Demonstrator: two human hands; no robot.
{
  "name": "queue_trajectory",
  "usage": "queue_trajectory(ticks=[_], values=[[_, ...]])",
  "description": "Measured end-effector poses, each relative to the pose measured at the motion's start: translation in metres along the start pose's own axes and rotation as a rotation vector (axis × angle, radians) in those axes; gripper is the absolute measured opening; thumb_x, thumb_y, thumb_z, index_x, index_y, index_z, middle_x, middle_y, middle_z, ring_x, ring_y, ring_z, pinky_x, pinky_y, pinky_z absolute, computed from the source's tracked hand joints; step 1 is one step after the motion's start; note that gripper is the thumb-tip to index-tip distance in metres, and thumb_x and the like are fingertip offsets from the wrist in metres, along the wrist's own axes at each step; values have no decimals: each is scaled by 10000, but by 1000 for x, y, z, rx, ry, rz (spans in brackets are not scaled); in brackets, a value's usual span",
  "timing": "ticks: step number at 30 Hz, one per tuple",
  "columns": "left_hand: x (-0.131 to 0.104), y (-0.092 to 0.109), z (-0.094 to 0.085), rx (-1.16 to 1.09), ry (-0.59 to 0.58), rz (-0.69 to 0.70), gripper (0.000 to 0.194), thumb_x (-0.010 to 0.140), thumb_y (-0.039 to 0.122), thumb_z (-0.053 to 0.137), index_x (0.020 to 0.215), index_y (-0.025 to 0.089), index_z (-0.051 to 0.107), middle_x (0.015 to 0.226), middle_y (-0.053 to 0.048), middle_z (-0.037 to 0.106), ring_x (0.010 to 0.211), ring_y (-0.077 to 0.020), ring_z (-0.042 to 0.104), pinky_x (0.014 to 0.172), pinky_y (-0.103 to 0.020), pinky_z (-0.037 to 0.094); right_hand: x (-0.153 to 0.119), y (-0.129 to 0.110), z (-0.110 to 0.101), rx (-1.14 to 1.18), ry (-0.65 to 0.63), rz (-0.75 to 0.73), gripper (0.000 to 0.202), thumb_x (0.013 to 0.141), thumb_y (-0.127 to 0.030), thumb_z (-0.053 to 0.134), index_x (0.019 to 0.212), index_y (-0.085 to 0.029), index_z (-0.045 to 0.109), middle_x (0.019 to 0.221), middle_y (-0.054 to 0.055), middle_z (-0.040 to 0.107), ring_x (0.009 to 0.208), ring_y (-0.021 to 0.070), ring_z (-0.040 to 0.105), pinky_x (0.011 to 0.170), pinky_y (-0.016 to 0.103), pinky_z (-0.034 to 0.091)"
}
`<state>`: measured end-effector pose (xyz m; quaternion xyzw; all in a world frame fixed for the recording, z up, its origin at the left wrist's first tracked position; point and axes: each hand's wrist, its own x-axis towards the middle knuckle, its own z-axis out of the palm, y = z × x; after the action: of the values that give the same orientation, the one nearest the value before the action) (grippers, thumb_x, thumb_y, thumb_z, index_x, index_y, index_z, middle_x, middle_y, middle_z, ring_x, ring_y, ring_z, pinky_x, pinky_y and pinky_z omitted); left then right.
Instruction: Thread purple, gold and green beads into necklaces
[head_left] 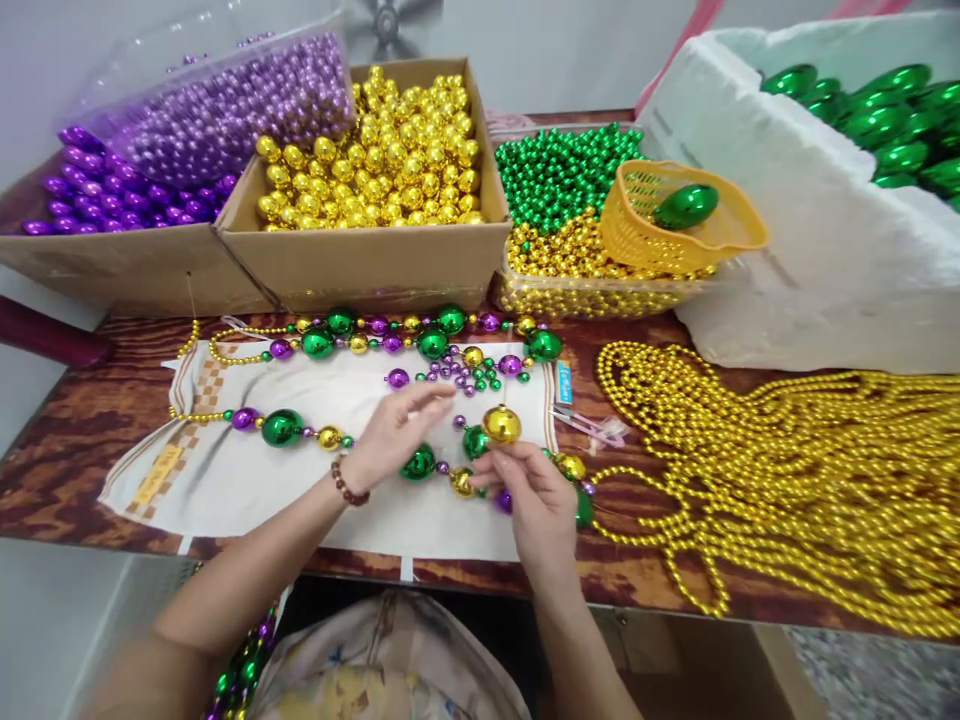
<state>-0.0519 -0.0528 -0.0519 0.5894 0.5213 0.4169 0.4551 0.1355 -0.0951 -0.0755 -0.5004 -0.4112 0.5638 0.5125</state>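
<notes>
My right hand (538, 500) is closed in a pinch at the underside of a large gold bead (501, 424), over the near side of a white cloth (255, 480). Whether a thread or needle also lies between its fingertips is too small to tell. My left hand (397, 432), fingers stretched out and apart, hovers by a cluster of small purple and green beads (469, 373). Below both hands runs a strand of green, gold and purple beads (283, 427), partly hidden by them. Another finished-looking stretch of beads (317, 343) lies along the cloth's far side.
Cardboard boxes hold purple beads (105, 190) and gold beads (375, 150). Behind on the right stand a tub of small green and gold beads (570, 180), a yellow basket (637, 235) and a white foam box (772, 220). Gold bead chains (810, 480) spread over the table's right.
</notes>
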Motion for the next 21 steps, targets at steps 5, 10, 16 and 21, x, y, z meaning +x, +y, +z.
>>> queue_trajectory(ticks=[5, 10, 16, 21], values=[[47, -22, -12, 868, -91, 238, 185, 973, 180, 515, 1018, 145, 691, 1023, -103, 701, 972, -223, 616, 875, -362, 469, 2, 6, -15, 108, 147, 16, 198, 786, -356, 779, 788, -169, 712, 700, 41, 729, 522, 127, 636, 477, 196, 471], [76, -31, 16, 1253, -416, 526, 203, 988, 169, 481, 992, 151, 684, 998, -101, 662, 988, -235, 568, 795, -346, 412, -2, 13, -19, 57, 165, -6, 180, 803, -343, 770, 791, -166, 737, 612, 22, 685, 488, 100, 557, 474, 188, 457], [86, -36, 33, 1311, -466, 624, 244, 1009, 185, 442, 992, 144, 682, 1001, -113, 648, 1002, -237, 566, 787, -349, 382, -7, 13, -15, 16, 161, -24, 164, 789, -325, 766, 755, -166, 739, 594, 16, 674, 479, 94, 566, 471, 176, 470], [85, -36, 33, 1300, -460, 593, 271, 1014, 156, 393, 1020, 136, 663, 1020, -116, 652, 992, -237, 576, 779, -348, 388, -7, 12, -9, 9, 140, -65, 105, 784, -282, 750, 786, -178, 760, 584, 4, 665, 475, 105, 586, 449, 176, 473]])
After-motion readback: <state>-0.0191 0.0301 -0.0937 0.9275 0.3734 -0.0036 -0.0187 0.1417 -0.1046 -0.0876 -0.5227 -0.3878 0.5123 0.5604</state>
